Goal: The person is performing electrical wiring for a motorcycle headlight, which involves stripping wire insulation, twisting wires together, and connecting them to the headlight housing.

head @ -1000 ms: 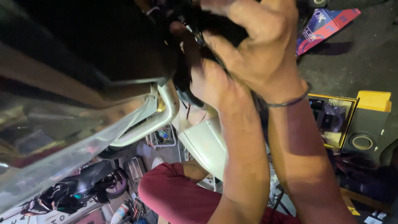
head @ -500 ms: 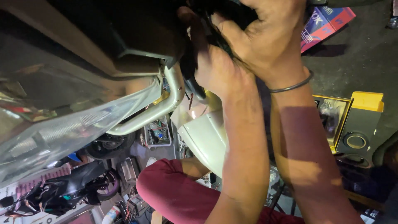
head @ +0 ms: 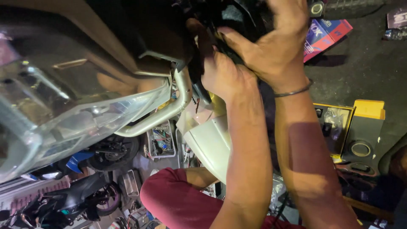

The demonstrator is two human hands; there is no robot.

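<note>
Both hands clamp a black part (head: 237, 21) under the dark seat above the silver rail (head: 169, 108), left hand (head: 222, 74) bracing from below while right hand (head: 275, 51) grips its top.

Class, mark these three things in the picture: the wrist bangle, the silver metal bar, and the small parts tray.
wrist bangle (head: 292, 91), head view, its thin band.
silver metal bar (head: 161, 114), head view, mid tube.
small parts tray (head: 161, 142), head view, its inside.

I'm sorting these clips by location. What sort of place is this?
Most likely a motorcycle or scooter repair workshop. A parked motorcycle stands on the cluttered floor, a tray of small tools sits nearby, and both hands work on a dark part beside a white scooter panel.
</note>
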